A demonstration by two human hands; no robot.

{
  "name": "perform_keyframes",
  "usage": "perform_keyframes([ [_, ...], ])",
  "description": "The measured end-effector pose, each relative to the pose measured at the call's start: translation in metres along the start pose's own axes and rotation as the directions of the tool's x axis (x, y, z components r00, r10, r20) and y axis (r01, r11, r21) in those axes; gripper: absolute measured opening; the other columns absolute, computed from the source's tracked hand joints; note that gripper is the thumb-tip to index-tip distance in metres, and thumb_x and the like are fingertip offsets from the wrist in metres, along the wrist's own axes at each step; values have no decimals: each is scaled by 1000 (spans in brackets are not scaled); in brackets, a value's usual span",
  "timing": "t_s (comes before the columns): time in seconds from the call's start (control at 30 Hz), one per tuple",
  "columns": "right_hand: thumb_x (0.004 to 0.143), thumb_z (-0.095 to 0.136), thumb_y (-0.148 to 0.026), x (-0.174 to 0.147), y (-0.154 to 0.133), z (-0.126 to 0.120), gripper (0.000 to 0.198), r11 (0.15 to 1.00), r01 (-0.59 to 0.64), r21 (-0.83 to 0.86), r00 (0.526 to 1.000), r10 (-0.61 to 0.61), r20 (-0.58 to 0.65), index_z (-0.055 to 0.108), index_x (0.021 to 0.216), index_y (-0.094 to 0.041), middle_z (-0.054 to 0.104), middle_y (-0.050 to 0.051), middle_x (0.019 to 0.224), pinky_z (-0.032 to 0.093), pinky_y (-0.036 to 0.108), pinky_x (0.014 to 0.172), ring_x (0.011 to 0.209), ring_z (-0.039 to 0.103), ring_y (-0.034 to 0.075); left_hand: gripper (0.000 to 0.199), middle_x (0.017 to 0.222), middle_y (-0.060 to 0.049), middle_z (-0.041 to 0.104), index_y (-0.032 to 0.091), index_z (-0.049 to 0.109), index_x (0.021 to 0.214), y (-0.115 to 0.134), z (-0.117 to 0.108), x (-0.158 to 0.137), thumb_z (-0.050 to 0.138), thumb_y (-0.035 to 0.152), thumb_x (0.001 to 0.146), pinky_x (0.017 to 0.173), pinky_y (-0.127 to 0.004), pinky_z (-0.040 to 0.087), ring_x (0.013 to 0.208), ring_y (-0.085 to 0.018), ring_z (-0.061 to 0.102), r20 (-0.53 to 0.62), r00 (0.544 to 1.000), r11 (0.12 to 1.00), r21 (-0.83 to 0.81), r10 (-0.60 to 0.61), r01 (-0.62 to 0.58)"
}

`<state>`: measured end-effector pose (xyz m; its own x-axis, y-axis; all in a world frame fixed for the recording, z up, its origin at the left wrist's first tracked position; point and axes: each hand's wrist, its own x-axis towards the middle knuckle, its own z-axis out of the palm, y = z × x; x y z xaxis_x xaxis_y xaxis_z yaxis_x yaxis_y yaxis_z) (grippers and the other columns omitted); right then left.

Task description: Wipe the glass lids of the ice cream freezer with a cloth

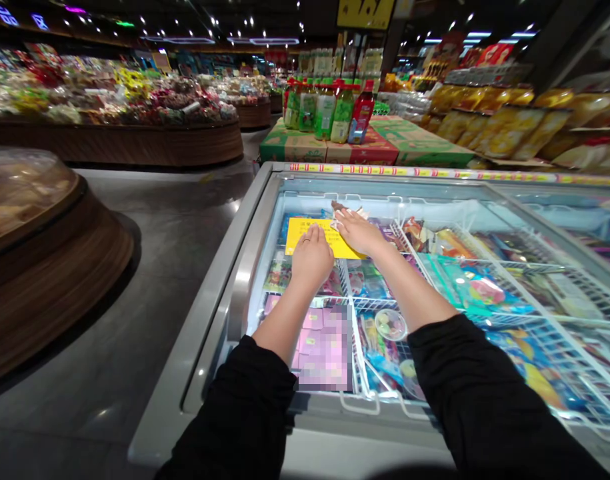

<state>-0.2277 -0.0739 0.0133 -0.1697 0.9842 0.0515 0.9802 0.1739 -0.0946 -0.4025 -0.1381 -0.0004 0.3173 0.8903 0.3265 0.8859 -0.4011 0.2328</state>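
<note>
My left hand (312, 257) lies on a yellow sign (297, 233) with printed writing, its fingers stretched forward and nothing held in them. The sign rests on the glass lid of a chest freezer (247, 267). Beside it, my right hand (359, 232) presses a crumpled white and brown cloth (339, 208) at the sign's upper right edge. Its fingers lie over the cloth, so part of the cloth is hidden. Under the glass, wire baskets (357, 333) hold colourful frozen packs, with pink boxes (312, 340) at the near left.
Behind the freezer, several drink bottles (329, 110) stand on green and red cartons (359, 143). Large jars (505, 127) are stacked at the back right. A rounded wooden display stand (49, 287) rises on the left, across a grey floor (155, 320).
</note>
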Motion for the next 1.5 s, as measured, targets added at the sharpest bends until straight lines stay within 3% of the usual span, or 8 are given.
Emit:
perform_keyframes([
  [0.17, 110, 26, -40, -21, -6, 11, 64, 999, 44, -28, 999, -44, -16, 39, 169, -18, 35, 7, 177, 23, 46, 136, 165, 29, 29, 56, 166, -25, 47, -5, 48, 158, 2, -5, -1, 37, 19, 109, 132, -41, 34, 158, -29, 44, 32, 999, 1000, 15, 15, -15],
  [0.33, 110, 24, -39, 10, -13, 9, 64, 988, 145, 47, 989, -146, 19, 39, 169, -19, 29, 4, 179, 17, 43, 137, 167, 22, 25, 56, 165, -27, 49, -6, 47, 158, 3, -7, -2, 36, 19, 109, 132, -40, 32, 159, -29, 43, 37, 999, 1000, -8, 14, -13],
  [0.5, 111, 23, -36, 39, -2, -3, 66, 999, -22, 44, 999, 21, 34, 35, 170, -10, 26, 11, 180, 16, 43, 137, 167, 23, 27, 57, 168, -24, 46, -5, 46, 159, 1, -5, -1, 36, 19, 109, 132, -40, 31, 159, -29, 42, 58, 998, 1000, 4, 17, -17],
  [0.67, 111, 24, -36, 7, -6, -4, 66, 997, -74, -12, 997, 74, 7, 37, 168, -7, 31, 16, 178, 22, 45, 135, 165, 27, 31, 57, 166, -26, 47, -7, 46, 158, 1, -6, -1, 37, 19, 108, 132, -40, 32, 159, -30, 43, 54, 998, 1000, -3, 20, -20],
  [0.8, 111, 28, -37, -13, -13, 4, 63, 1000, 5, -1, 1000, -5, 22, 38, 169, -15, 34, 10, 178, 23, 45, 136, 165, 27, 30, 57, 167, -27, 44, -8, 45, 159, 3, -8, -2, 38, 18, 108, 132, -42, 32, 160, -32, 41, 51, 998, 1000, -24, 20, -19],
  [1.0, 111, 26, -36, 24, -6, 6, 62, 991, 119, 57, 992, -121, 29, 39, 169, -20, 31, 5, 178, 20, 45, 137, 167, 24, 24, 58, 168, -25, 44, -8, 44, 160, 4, -11, -3, 35, 18, 109, 133, -43, 32, 159, -31, 42, 59, 998, 1000, -24, 6, -4],
  [1.27, 111, 24, -33, 19, 3, -4, 64, 998, -61, 20, 998, 61, -1, 38, 168, -8, 32, 13, 178, 22, 46, 136, 165, 28, 30, 56, 166, -24, 47, -2, 49, 158, 2, -9, -2, 37, 19, 108, 132, -41, 33, 159, -29, 43, 47, 999, 1000, -31, 6, -4],
  [1.5, 111, 31, -37, 6, 0, 5, 59, 990, 106, 88, 991, -112, 67, 44, 168, -26, 33, 0, 178, 20, 45, 137, 166, 25, 25, 57, 167, -24, 45, -5, 46, 159, 2, -9, 0, 37, 18, 107, 133, -41, 32, 160, -28, 42, 70, 998, 1000, -27, -1, 3],
])
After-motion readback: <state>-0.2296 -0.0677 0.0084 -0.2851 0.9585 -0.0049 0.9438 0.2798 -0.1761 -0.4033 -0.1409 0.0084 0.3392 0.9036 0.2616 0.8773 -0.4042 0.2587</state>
